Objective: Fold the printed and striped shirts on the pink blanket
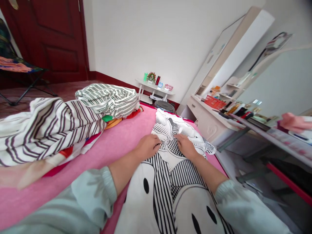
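A white cloth with a black striped and dotted print (170,182) lies spread over the pink bed cover (117,143) in front of me. My left hand (148,146) is closed, its fingers pinching the cloth near the middle. My right hand (185,145) is closed too, gripping the same cloth a little to the right. The two hands are close together, almost touching. Both forearms rest over the cloth, in pale green sleeves pushed up.
A pile of striped bedding (73,117) lies on the left of the bed. To the right stands a dressing table (214,117) with a red basket (214,102) and bottles. A small white shelf (156,87) stands against the far wall. A dark red door (56,35) is at the back left.
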A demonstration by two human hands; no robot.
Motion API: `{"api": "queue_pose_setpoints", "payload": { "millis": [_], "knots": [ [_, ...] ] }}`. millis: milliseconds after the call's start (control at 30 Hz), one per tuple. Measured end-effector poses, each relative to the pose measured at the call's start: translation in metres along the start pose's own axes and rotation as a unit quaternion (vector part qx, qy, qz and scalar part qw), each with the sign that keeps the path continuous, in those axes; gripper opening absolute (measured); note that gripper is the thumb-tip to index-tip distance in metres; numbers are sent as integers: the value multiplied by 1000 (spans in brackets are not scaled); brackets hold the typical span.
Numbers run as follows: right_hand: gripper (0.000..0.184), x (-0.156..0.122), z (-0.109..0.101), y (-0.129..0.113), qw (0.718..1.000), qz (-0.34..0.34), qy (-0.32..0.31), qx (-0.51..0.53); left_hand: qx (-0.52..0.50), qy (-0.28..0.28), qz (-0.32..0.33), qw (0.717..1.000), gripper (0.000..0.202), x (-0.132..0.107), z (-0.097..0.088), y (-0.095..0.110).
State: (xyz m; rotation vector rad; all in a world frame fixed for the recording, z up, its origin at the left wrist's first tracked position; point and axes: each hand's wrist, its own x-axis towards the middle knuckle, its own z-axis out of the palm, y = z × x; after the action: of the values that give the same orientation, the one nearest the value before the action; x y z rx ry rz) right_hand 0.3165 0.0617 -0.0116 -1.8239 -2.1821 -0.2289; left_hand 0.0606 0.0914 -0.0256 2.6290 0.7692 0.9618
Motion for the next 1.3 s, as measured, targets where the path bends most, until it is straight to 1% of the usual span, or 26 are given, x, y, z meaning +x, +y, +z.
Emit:
{"api": "queue_pose_setpoints", "payload": {
  "millis": [33, 100, 167, 200, 267, 367, 433, 500, 567, 633, 700, 767, 867, 900, 967, 1067, 1200, 1233, 1300],
  "knots": [
    [47, -7, -3, -7, 1000, 6, 3, -4, -1, 5, 4, 1000, 23, 0, 1, -1],
    [51, -24, -11, -24, 999, 16, 31, 5, -5, 18, 16, 1000, 25, 0, 1, -1],
    [48, -45, -22, -47, 998, 17, 50, 46, -2, 28, 27, 999, 26, -1, -2, 1],
    [45, -58, -28, -60, 996, 15, 46, 75, 2, 29, 31, 999, 25, -2, -3, 3],
    [38, -84, -40, -87, 991, 6, 18, 130, 12, 17, 36, 999, 25, -6, -5, 10],
    [39, -121, -56, -124, 981, -44, -25, 187, 28, -30, 34, 999, 27, -10, -8, 25],
    [41, -141, -65, -141, 974, -82, -42, 208, 52, -65, 5, 997, 27, -10, -9, 40],
    [41, -154, -70, -152, 971, -99, -50, 214, 82, -90, -62, 991, 30, -6, -10, 56],
    [39, -162, -72, -156, 972, -99, -51, 208, 103, -106, -154, 977, 39, 1, -10, 72],
    [38, -164, -71, -158, 974, -99, -50, 198, 114, -120, -231, 959, 42, 10, -7, 85],
    [36, -165, -68, -159, 978, -100, -37, 181, 121, -121, -268, 948, 37, 18, -4, 92],
    [32, -167, -66, -160, 982, -103, 3, 161, 123, -112, -279, 946, 27, 22, -1, 94],
    [30, -172, -63, -160, 977, -129, 87, 145, 106, -91, -276, 951, 18, 21, 2, 90],
    [30, -174, -63, -160, 973, -139, 107, 147, 95, -85, -268, 955, 16, 20, 3, 89],
    [32, -178, -65, -158, 968, -148, 122, 162, 65, -75, -241, 965, 16, 17, 5, 88],
    [30, -181, -70, -157, 964, -156, 108, 188, 20, -77, -204, 976, 16, 14, 10, 87],
    [27, -181, -73, -156, 965, -174, 80, 180, -17, -105, -172, 979, 16, 14, 16, 82],
    [28, -181, -73, -156, 965, -183, 76, 169, -25, -113, -161, 980, 18, 14, 16, 81],
    [26, -179, -72, -155, 960, -229, 72, 148, -39, -129, -138, 981, 20, 12, 15, 78]
  ]
}}
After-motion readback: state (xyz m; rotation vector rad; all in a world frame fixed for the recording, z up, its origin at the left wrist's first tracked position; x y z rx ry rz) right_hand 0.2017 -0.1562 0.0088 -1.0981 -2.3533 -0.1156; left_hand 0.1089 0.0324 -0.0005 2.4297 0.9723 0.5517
